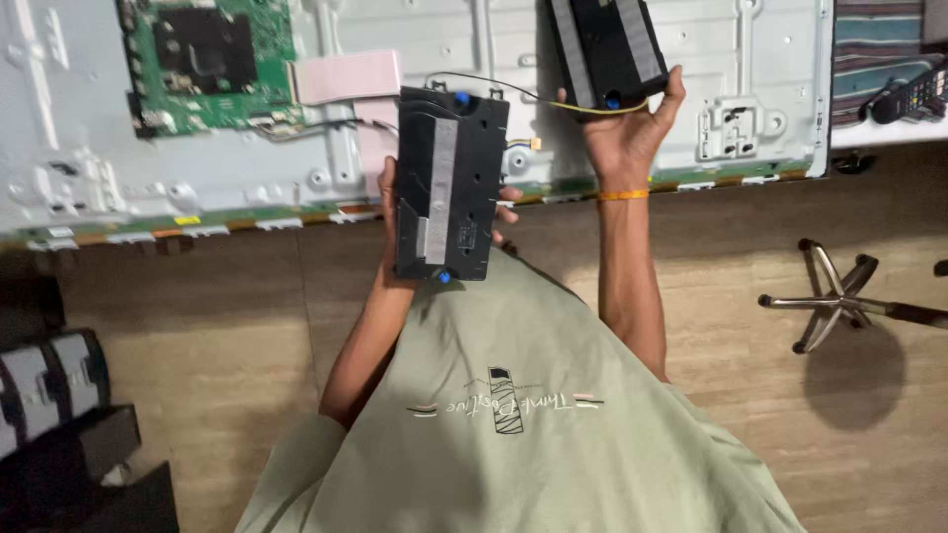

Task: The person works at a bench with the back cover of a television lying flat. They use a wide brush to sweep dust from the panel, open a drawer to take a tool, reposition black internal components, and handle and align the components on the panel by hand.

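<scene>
My left hand [387, 202] grips a black rectangular speaker box [451, 186] with a grey strip down its face and blue pegs at top and bottom. It is held upright in front of my chest. My right hand [624, 130] reaches forward and holds a second black speaker box [604, 47] with grey strips, over the opened back of a flat television panel [494, 39]. A thin black and yellow wire [494, 87] runs between the two boxes.
A green circuit board [209, 61] sits on the panel's upper left, with a pale flat ribbon cable [346, 76] beside it. A chair's metal star base [839, 294] stands on the wooden floor at right. Black parts [59, 415] lie at lower left. A remote control [913, 97] lies at upper right.
</scene>
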